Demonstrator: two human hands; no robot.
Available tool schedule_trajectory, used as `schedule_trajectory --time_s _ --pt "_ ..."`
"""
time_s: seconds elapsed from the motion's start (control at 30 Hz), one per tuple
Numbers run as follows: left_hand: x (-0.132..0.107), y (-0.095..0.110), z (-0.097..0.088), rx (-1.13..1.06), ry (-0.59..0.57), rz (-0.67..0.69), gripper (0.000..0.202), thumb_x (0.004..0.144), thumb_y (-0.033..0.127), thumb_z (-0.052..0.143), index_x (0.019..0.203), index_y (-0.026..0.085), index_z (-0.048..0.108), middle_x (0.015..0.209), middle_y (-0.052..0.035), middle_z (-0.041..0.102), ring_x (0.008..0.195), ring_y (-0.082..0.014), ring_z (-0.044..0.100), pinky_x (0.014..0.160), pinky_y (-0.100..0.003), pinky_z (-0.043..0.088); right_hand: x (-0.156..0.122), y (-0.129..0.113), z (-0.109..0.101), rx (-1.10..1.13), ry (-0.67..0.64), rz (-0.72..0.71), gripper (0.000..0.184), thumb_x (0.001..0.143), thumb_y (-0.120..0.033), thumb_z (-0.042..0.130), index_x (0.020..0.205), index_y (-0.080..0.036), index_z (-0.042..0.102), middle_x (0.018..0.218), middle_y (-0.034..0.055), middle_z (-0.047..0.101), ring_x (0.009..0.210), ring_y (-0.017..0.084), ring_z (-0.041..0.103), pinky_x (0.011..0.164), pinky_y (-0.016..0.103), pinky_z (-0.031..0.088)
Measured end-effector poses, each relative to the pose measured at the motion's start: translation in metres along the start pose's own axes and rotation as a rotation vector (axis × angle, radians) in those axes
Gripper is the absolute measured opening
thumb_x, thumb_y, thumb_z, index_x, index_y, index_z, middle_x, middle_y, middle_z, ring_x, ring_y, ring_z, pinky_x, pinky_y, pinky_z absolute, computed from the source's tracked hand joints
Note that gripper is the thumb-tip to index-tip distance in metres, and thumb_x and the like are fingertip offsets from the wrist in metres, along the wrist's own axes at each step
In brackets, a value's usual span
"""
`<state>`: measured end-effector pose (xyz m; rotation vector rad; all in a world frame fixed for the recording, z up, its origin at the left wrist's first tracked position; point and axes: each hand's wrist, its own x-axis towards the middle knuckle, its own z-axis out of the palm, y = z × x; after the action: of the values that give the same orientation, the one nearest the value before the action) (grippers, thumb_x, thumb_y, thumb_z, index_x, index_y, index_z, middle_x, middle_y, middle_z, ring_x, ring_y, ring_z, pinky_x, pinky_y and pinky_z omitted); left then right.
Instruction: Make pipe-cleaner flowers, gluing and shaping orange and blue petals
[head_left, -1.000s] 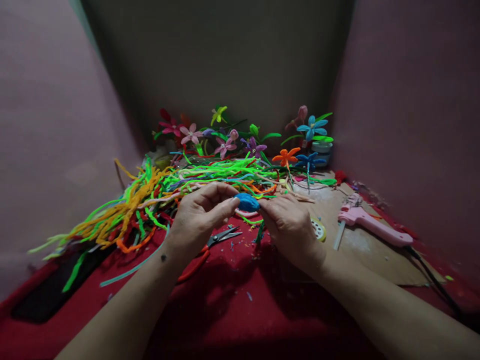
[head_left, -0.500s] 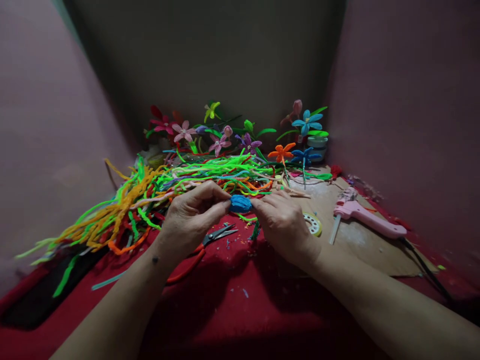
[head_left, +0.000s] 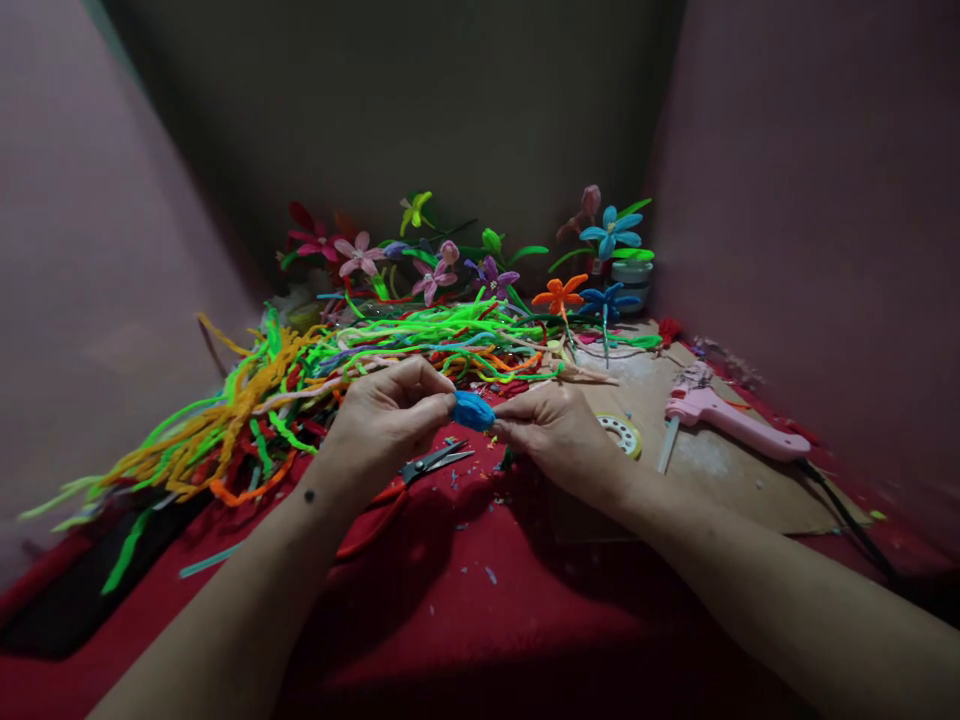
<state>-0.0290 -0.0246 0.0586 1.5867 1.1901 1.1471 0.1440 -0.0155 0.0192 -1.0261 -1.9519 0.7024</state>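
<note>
A small blue fuzzy pipe-cleaner piece (head_left: pixel 472 410) is pinched between both hands above the red cloth. My left hand (head_left: pixel 382 420) grips its left end with thumb and fingers closed. My right hand (head_left: pixel 559 430) pinches its right end. Red-handled scissors (head_left: pixel 409 480) lie on the cloth just under my left hand. A heap of green, yellow and orange pipe cleaners (head_left: pixel 322 370) spreads behind and to the left of my hands.
Finished pipe-cleaner flowers (head_left: pixel 487 270) stand along the back wall. A pink glue gun (head_left: pixel 731 420) with a black cord lies on a brown board (head_left: pixel 750 480) at right. A roll of tape (head_left: pixel 622 433) sits beside my right hand. Pink walls close in both sides.
Both hands have turned the blue piece, which now looks more compact. The whole scene sits slightly higher and further left in the picture as my head has shifted.
</note>
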Motion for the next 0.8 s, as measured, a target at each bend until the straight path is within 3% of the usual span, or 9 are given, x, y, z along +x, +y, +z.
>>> schedule_trajectory --time_s 0.07,0.23,0.37,0.6,0.7,0.8 --pt "0.001 0.001 -0.001 -0.008 -0.001 -0.021 0.007 0.069 0.017 0.063 0.066 0.016 0.056 0.045 0.0067 0.044 0.036 -0.005 0.035 0.035 -0.017 0.026 0.001 0.001 0.0 0.032 -0.014 0.017 0.016 0.077 -0.018 0.058 0.069 -0.015 0.072 0.048 -0.0052 0.042 0.048 0.008 0.034 0.049 0.022 0.028" --pt "0.001 0.0 -0.006 -0.014 -0.012 -0.031 0.007 0.067 0.017 0.064 0.065 0.016 0.057 0.048 0.0054 0.046 0.037 -0.0049 0.036 0.035 -0.017 0.027 0.001 0.003 0.002 -0.174 0.007 -0.125 0.015 0.078 -0.015 0.058 0.072 -0.015 0.072 0.051 -0.0028 0.049 0.05 0.008 0.039 0.054 0.023 0.03" --pt "0.002 -0.002 -0.006 -0.017 -0.032 -0.024 0.006 0.067 0.016 0.063 0.066 0.016 0.057 0.049 0.0048 0.048 0.038 -0.0053 0.038 0.036 -0.018 0.03 0.0 0.002 0.003 -0.247 -0.011 -0.12 0.02 0.079 -0.013 0.056 0.063 -0.013 0.068 0.049 -0.0035 0.046 0.05 0.007 0.036 0.055 0.023 0.029" --pt "0.001 0.0 -0.003 -0.034 0.006 -0.072 0.007 0.067 0.017 0.064 0.067 0.015 0.056 0.048 0.0051 0.048 0.036 -0.0045 0.037 0.034 -0.016 0.028 -0.004 -0.001 0.006 -0.36 0.003 -0.145 0.022 0.083 -0.017 0.05 0.066 -0.013 0.064 0.058 0.0009 0.054 0.055 0.01 0.039 0.058 0.026 0.03" --pt "0.002 0.002 -0.006 -0.094 0.043 -0.07 0.01 0.074 0.025 0.061 0.077 0.017 0.059 0.05 0.0045 0.049 0.035 -0.0038 0.035 0.032 -0.015 0.023 -0.002 -0.002 0.004 -0.11 -0.027 -0.014 0.023 0.081 -0.017 0.051 0.06 -0.014 0.061 0.052 -0.0011 0.052 0.05 0.009 0.041 0.054 0.025 0.031" --pt "0.007 0.004 -0.012 -0.197 0.199 0.015 0.011 0.075 0.028 0.061 0.08 0.019 0.057 0.044 0.0088 0.037 0.032 -0.0033 0.027 0.031 -0.015 0.021 0.003 -0.001 0.0 0.384 -0.064 0.259 0.02 0.077 -0.019 0.055 0.058 -0.014 0.058 0.052 -0.002 0.055 0.047 0.008 0.046 0.052 0.023 0.036"
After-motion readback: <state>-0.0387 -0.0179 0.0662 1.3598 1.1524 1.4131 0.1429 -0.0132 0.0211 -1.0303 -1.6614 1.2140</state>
